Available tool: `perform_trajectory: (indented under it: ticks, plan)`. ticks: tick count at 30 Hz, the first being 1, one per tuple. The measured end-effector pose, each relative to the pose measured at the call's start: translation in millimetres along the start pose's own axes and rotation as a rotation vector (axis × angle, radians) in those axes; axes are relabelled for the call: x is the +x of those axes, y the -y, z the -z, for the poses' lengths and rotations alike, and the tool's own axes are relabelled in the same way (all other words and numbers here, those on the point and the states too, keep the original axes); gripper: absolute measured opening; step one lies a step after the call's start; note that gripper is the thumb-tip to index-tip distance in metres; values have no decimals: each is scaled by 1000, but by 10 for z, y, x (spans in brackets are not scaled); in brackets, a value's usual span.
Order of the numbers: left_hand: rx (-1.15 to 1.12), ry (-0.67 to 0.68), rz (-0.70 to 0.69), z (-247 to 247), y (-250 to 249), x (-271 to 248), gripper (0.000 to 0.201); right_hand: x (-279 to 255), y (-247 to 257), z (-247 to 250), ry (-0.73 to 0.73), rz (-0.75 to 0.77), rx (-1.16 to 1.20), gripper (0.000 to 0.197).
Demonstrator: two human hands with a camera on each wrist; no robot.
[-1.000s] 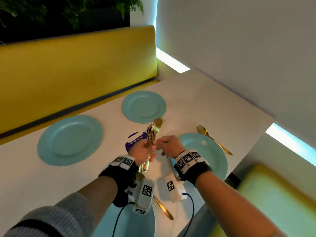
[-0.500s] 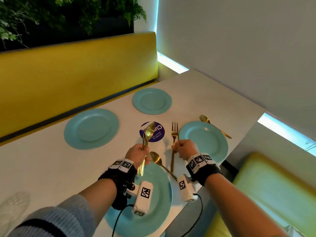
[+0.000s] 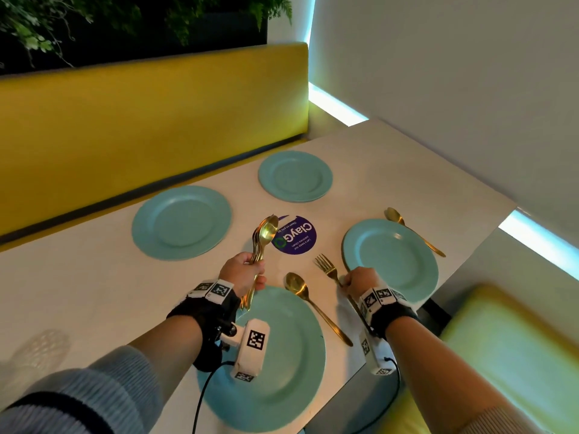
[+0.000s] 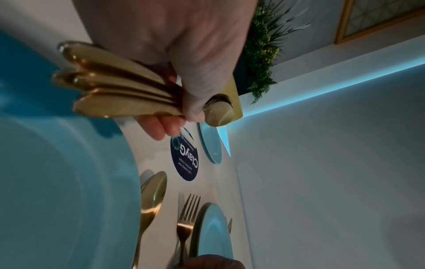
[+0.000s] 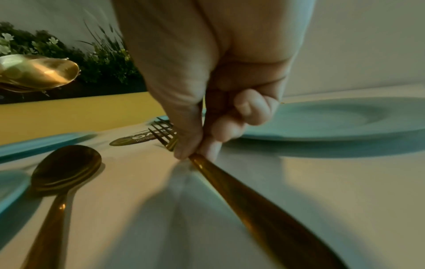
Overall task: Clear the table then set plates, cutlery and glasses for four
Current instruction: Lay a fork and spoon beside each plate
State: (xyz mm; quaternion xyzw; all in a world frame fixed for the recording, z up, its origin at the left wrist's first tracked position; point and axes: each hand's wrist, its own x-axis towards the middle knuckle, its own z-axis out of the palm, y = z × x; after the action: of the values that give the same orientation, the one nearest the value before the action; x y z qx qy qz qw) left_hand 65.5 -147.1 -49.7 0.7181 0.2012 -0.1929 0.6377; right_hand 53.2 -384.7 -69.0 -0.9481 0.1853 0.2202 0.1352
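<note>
Several teal plates lie on the white table (image 3: 94,292): a near plate (image 3: 291,364), a right plate (image 3: 391,255), and two far ones (image 3: 181,222) (image 3: 295,176). My left hand (image 3: 242,270) grips a bundle of gold cutlery (image 3: 263,236) upright above the near plate's far edge; its handles (image 4: 115,87) fan out in the left wrist view. My right hand (image 3: 357,278) pinches a gold fork (image 3: 326,267) that lies on the table just left of the right plate (image 5: 333,118), thumb and finger on its neck (image 5: 197,158). One gold spoon (image 3: 313,305) lies beside the near plate, another (image 3: 413,233) right of the right plate.
A round purple sticker (image 3: 294,234) marks the table's middle. A yellow bench back (image 3: 141,120) runs along the far side, with plants above it. A white wall (image 3: 454,89) borders the table on the right, and a yellow-green seat (image 3: 507,355) sits at the near right.
The hands have parted: the right hand drew one fork out of the bundle and carried it down right onto the table beside the right plate. The left hand keeps the remaining cutlery.
</note>
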Motion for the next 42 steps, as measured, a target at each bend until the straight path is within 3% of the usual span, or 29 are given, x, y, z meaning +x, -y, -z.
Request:
perform_trajectory:
  ticks: [13, 26, 30, 32, 35, 38, 42]
  plan:
    - [-34, -7, 1, -26, 21, 81, 3, 125, 23, 55, -143, -17, -24, 31]
    - [-26, -7, -4, 30, 48, 35, 3, 63, 20, 93, -142, -54, -58, 31]
    - [-10, 13, -9, 66, 78, -51, 8, -58, 192, 104, -157, 24, 43, 19]
    - [-18, 27, -11, 97, 100, -114, 11, -178, 362, 110, -114, 131, 143, 14]
    - [-33, 50, -18, 143, 119, -229, 3, -461, 671, 104, -10, 281, 336, 16]
    - [-24, 91, -19, 206, 123, -379, 5, -707, 930, 43, 46, 345, 392, 31]
    - [-37, 158, -69, 264, 104, -586, 11, -913, 1134, 18, -122, 439, 209, 36]
